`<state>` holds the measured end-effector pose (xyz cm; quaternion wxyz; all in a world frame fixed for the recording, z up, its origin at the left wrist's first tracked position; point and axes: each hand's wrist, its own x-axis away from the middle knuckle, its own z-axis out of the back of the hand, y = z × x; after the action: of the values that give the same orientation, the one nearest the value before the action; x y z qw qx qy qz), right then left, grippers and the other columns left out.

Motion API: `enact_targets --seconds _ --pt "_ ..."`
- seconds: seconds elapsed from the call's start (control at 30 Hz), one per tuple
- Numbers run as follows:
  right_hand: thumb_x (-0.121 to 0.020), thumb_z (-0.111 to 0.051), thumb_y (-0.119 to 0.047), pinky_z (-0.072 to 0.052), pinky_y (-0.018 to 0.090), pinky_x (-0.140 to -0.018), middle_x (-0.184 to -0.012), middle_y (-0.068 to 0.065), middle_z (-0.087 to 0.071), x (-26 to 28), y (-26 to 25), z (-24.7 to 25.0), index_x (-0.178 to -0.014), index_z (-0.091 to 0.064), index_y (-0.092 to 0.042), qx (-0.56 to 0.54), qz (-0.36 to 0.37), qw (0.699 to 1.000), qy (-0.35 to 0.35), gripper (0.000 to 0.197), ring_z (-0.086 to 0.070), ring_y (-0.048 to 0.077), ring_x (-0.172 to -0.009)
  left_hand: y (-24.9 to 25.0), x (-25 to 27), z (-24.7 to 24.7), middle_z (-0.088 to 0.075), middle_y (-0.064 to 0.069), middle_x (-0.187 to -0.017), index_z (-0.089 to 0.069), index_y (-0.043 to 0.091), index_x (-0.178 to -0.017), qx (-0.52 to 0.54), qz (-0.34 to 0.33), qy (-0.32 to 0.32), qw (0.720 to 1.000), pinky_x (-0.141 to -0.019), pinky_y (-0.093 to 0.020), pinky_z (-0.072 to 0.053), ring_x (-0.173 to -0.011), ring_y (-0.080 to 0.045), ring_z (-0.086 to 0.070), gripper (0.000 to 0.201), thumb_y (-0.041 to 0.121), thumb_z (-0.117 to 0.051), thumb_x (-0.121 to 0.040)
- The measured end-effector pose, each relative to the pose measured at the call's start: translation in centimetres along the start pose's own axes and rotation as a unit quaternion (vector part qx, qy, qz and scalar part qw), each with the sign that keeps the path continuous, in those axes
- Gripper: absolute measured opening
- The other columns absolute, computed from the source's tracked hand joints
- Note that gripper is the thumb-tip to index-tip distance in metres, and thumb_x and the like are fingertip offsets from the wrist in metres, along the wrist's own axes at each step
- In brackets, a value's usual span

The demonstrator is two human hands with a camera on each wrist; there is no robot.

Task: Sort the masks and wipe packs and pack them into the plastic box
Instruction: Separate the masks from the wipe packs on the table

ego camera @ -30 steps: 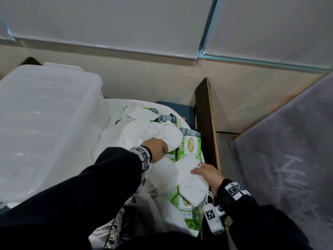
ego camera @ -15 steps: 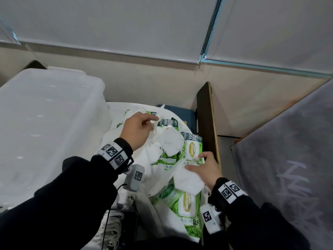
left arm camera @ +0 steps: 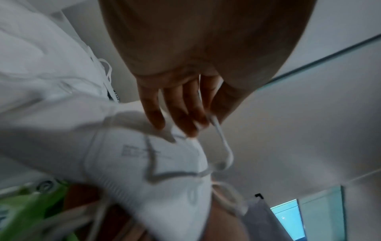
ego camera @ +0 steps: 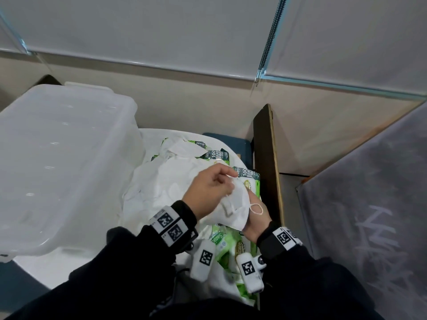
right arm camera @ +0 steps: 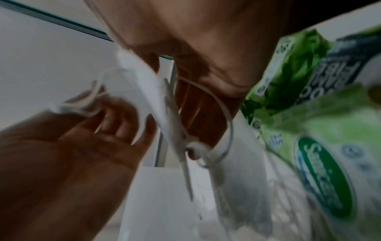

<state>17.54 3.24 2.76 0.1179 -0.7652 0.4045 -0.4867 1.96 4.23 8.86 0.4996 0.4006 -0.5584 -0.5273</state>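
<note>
We hold one white mask [ego camera: 233,209] with both hands, up above the pile of masks and green wipe packs [ego camera: 227,244] on the tabletop. Our right hand [ego camera: 255,215] is under the mask and grips its near end, though we cannot see how those fingers lie. Our left hand [ego camera: 211,190] is on top, and its fingers [left arm camera: 181,117] pinch the far ear loop. The mask's long side runs from near us to far away. The plastic box [ego camera: 57,158] sits just to the left of the pile, so we think the left hand has the shorter way to it.
</note>
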Motion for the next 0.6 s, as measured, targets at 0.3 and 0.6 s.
enact_targets --seconds 0.3,0.6 --pt "-0.094 -0.062 -0.008 -0.054 0.053 -0.102 -0.137 0.025 -0.063 0.8 0.9 0.0 -0.142 -0.056 0.002 -0.026 0.017 0.998 -0.052 0.05 -0.059 0.043 -0.129 -2.6 1.6 3.3 -0.066 0.014 -0.107 -0.067 0.031 -0.113 -0.172 0.021 0.122 0.977 -0.087 -0.028 -0.052 -0.094 -0.005 -0.062 0.039 0.028 -0.086 -0.079" --pt "-0.09 -0.071 0.001 -0.057 0.031 -0.051 -0.106 0.017 -0.076 2.3 1.7 -1.3 -0.119 -0.068 -0.003 0.129 0.062 0.989 -0.019 0.029 -0.073 0.026 -0.077 -4.3 3.2 4.7 -0.075 0.019 -0.091 -0.075 0.026 -0.101 -0.211 0.01 0.062 0.976 -0.077 -0.02 -0.05 -0.087 0.002 -0.068 0.015 0.03 -0.079 -0.086"
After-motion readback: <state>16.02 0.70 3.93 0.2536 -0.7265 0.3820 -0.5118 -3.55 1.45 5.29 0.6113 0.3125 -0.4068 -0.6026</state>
